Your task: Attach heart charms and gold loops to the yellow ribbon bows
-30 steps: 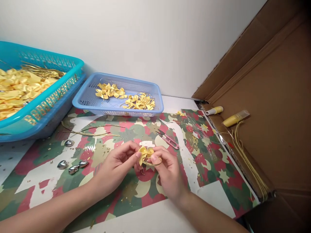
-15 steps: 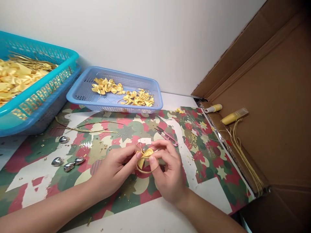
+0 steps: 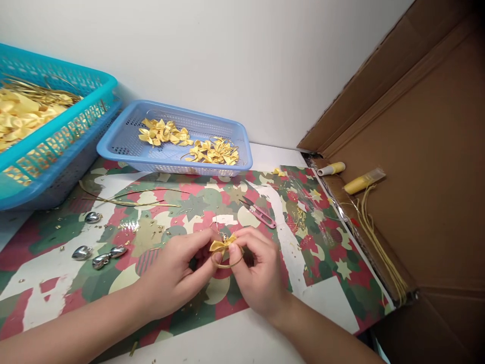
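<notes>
A yellow ribbon bow with a loop of gold cord hanging below it is held between my two hands, above the patterned table covering. My left hand pinches the left side of the bow and cord between thumb and fingers. On the other side, my right hand grips the right edge, thumb in front. A small silvery piece shows at the top of the bow; its kind is hard to make out. Behind my hands lie pink-handled thread snips.
Several silver heart pendants and gold cords lie to the left. A blue basket holds yellow bows, and a turquoise basket stands at far left. Cardboard walls the right side, with yellow tubes beside it.
My fingers have shifted on the bow, which now sits turned and more spread sideways. My right fingers have drawn in closer together. The view has moved slightly.
</notes>
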`<move>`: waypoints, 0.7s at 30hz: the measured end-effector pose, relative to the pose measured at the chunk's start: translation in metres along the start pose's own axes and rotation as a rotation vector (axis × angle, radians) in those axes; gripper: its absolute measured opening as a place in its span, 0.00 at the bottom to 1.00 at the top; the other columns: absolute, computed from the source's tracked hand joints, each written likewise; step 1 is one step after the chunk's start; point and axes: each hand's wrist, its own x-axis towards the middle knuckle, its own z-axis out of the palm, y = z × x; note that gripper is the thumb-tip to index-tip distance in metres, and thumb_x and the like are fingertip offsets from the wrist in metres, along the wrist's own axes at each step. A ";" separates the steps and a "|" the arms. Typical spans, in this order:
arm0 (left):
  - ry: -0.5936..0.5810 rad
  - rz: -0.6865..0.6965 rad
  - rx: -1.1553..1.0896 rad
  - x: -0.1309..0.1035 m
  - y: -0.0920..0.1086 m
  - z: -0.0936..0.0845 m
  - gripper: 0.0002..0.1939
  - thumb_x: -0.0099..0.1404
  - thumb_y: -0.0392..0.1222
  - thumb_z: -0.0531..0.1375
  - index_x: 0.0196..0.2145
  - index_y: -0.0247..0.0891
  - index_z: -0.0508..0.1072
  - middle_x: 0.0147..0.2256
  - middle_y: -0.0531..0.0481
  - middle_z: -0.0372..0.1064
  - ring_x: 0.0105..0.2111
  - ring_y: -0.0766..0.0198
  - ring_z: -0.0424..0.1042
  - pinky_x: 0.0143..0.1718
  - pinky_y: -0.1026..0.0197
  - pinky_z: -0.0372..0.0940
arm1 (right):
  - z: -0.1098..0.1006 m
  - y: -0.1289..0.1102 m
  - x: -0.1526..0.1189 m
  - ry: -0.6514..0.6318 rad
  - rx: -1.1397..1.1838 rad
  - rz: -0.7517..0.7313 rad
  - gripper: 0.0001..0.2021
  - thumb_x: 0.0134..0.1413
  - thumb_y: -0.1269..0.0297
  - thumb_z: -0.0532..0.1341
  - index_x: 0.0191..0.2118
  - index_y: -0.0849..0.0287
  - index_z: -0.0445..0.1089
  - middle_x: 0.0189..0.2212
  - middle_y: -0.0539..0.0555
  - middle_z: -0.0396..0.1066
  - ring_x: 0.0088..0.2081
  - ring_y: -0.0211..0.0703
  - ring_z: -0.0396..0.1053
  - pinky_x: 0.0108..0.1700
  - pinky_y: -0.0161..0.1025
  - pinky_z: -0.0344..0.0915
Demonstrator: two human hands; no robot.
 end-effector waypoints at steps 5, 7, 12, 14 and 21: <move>-0.005 -0.039 0.016 0.000 -0.002 0.002 0.13 0.70 0.45 0.52 0.29 0.39 0.67 0.21 0.57 0.64 0.20 0.69 0.59 0.21 0.66 0.55 | 0.001 0.000 -0.001 0.002 0.010 0.007 0.10 0.57 0.70 0.57 0.24 0.59 0.66 0.26 0.51 0.68 0.27 0.36 0.66 0.26 0.33 0.61; 0.002 -0.035 0.039 0.000 -0.004 0.002 0.15 0.70 0.46 0.51 0.28 0.39 0.67 0.20 0.58 0.62 0.19 0.69 0.58 0.21 0.66 0.54 | 0.001 0.001 -0.001 0.008 0.007 0.002 0.10 0.57 0.70 0.57 0.24 0.59 0.66 0.26 0.51 0.68 0.28 0.37 0.66 0.27 0.33 0.61; 0.008 -0.015 0.085 0.003 -0.003 0.002 0.16 0.71 0.44 0.50 0.25 0.39 0.66 0.19 0.58 0.59 0.19 0.69 0.56 0.20 0.67 0.53 | 0.003 0.002 -0.001 0.010 0.000 -0.024 0.10 0.57 0.70 0.57 0.24 0.59 0.66 0.27 0.52 0.68 0.27 0.36 0.65 0.26 0.33 0.61; 0.007 -0.001 0.094 0.004 -0.002 0.002 0.15 0.70 0.42 0.50 0.26 0.39 0.66 0.20 0.58 0.60 0.19 0.70 0.57 0.21 0.67 0.54 | 0.003 0.003 -0.001 0.010 -0.009 -0.028 0.11 0.58 0.71 0.57 0.24 0.59 0.66 0.27 0.52 0.68 0.27 0.36 0.66 0.26 0.33 0.61; 0.141 0.075 0.218 0.003 0.000 0.001 0.16 0.68 0.37 0.52 0.21 0.39 0.61 0.16 0.60 0.53 0.16 0.71 0.52 0.17 0.68 0.50 | 0.003 -0.001 -0.006 0.128 -0.159 -0.150 0.11 0.55 0.71 0.61 0.23 0.58 0.69 0.21 0.49 0.65 0.23 0.35 0.63 0.24 0.34 0.58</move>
